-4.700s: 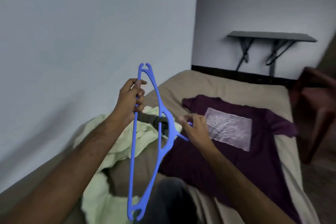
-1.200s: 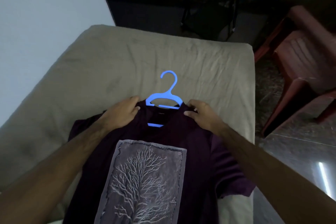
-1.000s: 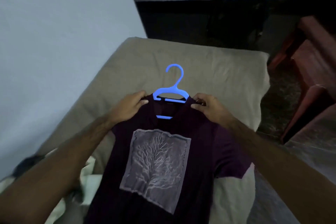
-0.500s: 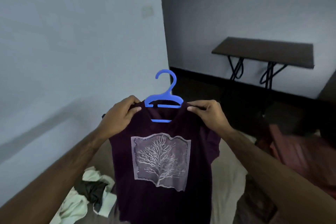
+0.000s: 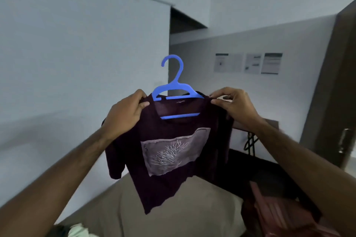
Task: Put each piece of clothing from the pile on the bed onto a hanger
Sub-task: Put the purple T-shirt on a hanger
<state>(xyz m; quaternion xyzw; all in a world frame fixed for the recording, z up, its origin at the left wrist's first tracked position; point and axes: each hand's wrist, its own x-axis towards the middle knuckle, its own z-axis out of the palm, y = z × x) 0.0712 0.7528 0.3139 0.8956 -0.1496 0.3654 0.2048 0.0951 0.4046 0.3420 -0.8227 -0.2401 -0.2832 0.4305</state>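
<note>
A dark purple t-shirt with a pale tree print hangs in the air on a blue plastic hanger, whose hook sticks up above the collar. My left hand grips the shirt's left shoulder over the hanger's end. My right hand pinches the right shoulder. The shirt hangs well above the beige bed. A bit of the pale green clothing pile shows at the bottom edge.
A white wall stands close on the left. A dark wall-mounted shelf with black brackets is behind my right arm. A reddish chair is at the lower right, a dark door at the far right.
Both hands have lifted the shirt on its hanger off the bed and up into the air. My view has tilted upward from the bed toward the walls.
</note>
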